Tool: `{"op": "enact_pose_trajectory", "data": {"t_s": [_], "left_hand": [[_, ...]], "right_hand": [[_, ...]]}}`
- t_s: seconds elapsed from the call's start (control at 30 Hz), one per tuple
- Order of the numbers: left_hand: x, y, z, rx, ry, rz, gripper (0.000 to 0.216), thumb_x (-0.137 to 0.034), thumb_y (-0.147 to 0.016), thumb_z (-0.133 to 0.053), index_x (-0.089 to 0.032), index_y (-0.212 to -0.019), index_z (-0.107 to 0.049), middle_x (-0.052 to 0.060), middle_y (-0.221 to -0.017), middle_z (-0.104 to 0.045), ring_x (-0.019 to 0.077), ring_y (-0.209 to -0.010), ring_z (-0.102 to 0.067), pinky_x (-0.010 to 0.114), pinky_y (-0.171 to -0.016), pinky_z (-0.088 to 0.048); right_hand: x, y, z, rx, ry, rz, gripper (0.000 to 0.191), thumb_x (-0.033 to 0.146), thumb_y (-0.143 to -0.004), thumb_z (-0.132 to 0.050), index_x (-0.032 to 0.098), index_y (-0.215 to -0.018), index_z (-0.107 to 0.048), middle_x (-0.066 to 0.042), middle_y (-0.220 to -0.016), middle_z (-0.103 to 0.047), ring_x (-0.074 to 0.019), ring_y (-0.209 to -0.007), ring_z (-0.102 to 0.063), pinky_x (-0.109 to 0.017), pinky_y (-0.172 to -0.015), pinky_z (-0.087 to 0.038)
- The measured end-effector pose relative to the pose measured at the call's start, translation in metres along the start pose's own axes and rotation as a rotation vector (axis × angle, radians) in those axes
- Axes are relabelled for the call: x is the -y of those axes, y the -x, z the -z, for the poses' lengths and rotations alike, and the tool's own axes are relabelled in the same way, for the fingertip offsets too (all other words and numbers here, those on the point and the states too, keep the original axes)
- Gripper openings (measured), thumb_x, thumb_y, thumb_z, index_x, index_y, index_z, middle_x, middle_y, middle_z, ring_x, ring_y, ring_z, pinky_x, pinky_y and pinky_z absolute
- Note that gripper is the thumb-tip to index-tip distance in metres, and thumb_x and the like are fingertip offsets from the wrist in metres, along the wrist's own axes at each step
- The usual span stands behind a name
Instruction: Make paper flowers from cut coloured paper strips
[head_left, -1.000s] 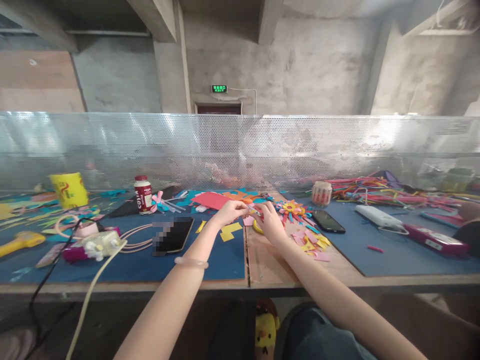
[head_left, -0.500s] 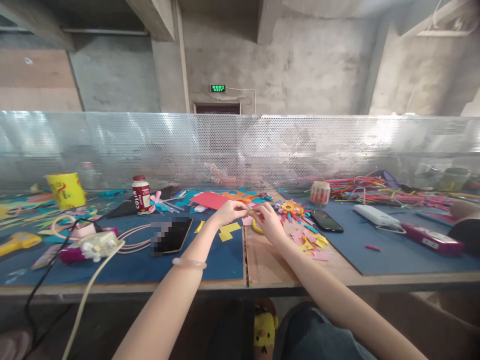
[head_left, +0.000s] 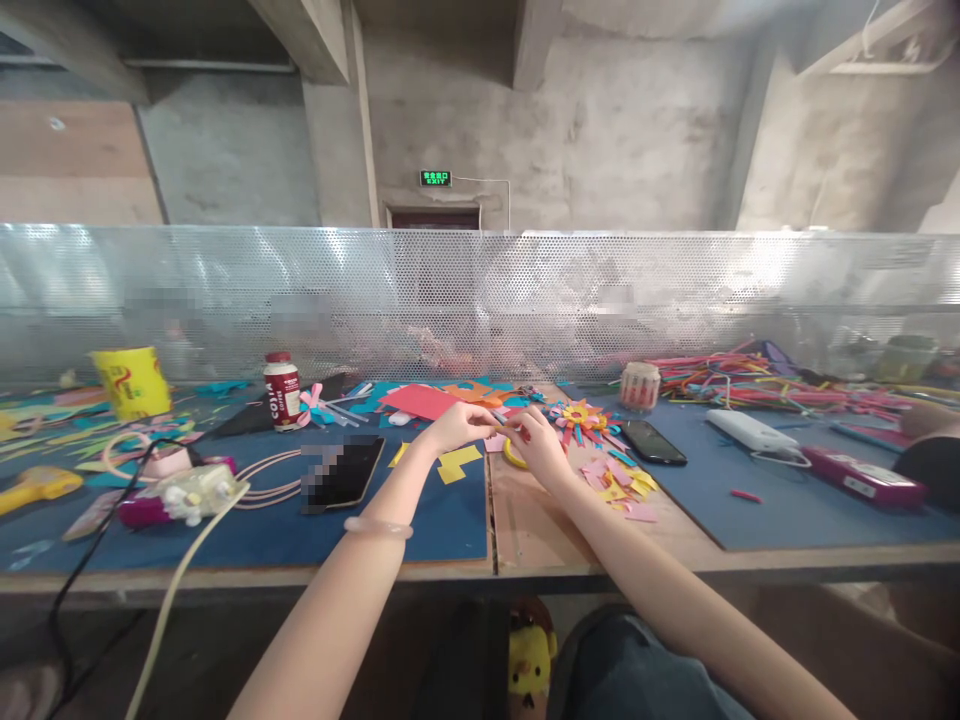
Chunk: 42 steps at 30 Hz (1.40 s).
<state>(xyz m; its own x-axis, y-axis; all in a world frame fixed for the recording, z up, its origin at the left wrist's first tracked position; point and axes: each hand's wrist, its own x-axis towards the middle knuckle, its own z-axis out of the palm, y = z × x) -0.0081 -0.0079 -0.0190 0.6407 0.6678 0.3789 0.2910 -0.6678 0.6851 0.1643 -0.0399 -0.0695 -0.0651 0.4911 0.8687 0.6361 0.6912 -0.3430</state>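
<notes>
Staying close together, left hand (head_left: 459, 428) and right hand (head_left: 537, 445) have barely shifted.

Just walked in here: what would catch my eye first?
The person's left hand and right hand, close together over the table; anything between their fingertips is too small to tell. Just right of them lies a bright flower-shaped craft. A green exit sign glows on the wall beyond.

head view | worn on head | faces forward, down | table (head_left: 536, 532) near, concrete wall (head_left: 637, 130) far
</notes>
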Motion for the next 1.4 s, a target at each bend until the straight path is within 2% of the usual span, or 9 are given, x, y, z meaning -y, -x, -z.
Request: {"op": "enact_pose_trajectory", "data": {"t_s": [0.17,0.43,0.77,1.07,1.23,1.4], "left_hand": [[0.004,-0.001,0.001,0.023,-0.003,-0.041,0.021,-0.023,-0.072,-0.06,-0.013,-0.089,-0.068,0.005,-0.081,-0.067,0.0139,-0.072,-0.057,0.021,-0.062,-0.042],[-0.003,0.002,0.002,0.049,-0.076,-0.002,0.021,-0.026,-0.072,-0.061,-0.014,-0.087,-0.069,0.003,-0.073,-0.066,0.0126,-0.062,-0.055,0.021,-0.056,-0.04],[0.0,0.001,0.001,0.006,0.001,0.009,0.019,-0.025,-0.073,-0.06,-0.013,-0.086,-0.068,0.005,-0.077,-0.066,0.013,-0.067,-0.056,0.021,-0.06,-0.041],[0.008,-0.003,-0.003,0.025,0.059,-0.021,0.02,-0.026,-0.071,-0.063,-0.012,-0.086,-0.065,0.007,-0.081,-0.066,0.0169,-0.079,-0.06,0.026,-0.071,-0.045],[0.01,-0.005,-0.004,-0.037,0.13,-0.028,0.023,-0.026,-0.067,-0.067,-0.012,-0.082,-0.058,0.005,-0.077,-0.063,0.0153,-0.074,-0.06,0.026,-0.067,-0.046],[0.013,-0.004,-0.004,0.016,0.137,0.006,0.025,-0.028,-0.068,-0.067,-0.012,-0.086,-0.062,0.008,-0.087,-0.066,0.018,-0.084,-0.06,0.029,-0.075,-0.045]], "right_hand": [[-0.001,0.001,-0.001,0.001,-0.028,-0.012,0.01,0.028,-0.081,-0.055,0.02,-0.075,-0.055,-0.002,-0.078,-0.05,-0.014,-0.068,-0.05,-0.026,-0.062,-0.043],[-0.002,0.0,-0.001,0.025,-0.047,-0.001,0.012,0.026,-0.08,-0.055,0.019,-0.07,-0.055,-0.002,-0.075,-0.05,-0.0142,-0.067,-0.049,-0.026,-0.061,-0.042],[-0.002,-0.002,-0.001,0.078,-0.16,-0.211,0.017,0.032,-0.073,-0.062,0.018,-0.082,-0.063,-0.002,-0.079,-0.054,-0.0119,-0.062,-0.05,-0.025,-0.058,-0.041],[-0.008,-0.001,-0.004,0.103,-0.181,-0.319,0.02,0.036,-0.073,-0.059,0.016,-0.072,-0.064,-0.002,-0.069,-0.06,-0.0139,-0.063,-0.053,-0.025,-0.059,-0.04],[-0.005,-0.002,-0.003,0.111,-0.305,-0.399,0.024,0.039,-0.07,-0.06,0.015,-0.071,-0.062,-0.002,-0.068,-0.061,-0.014,-0.062,-0.054,-0.025,-0.058,-0.04],[0.007,-0.005,0.003,0.129,-0.432,-0.476,0.029,0.043,-0.066,-0.063,0.014,-0.071,-0.062,-0.002,-0.066,-0.061,-0.0132,-0.061,-0.053,-0.024,-0.057,-0.039]]}}
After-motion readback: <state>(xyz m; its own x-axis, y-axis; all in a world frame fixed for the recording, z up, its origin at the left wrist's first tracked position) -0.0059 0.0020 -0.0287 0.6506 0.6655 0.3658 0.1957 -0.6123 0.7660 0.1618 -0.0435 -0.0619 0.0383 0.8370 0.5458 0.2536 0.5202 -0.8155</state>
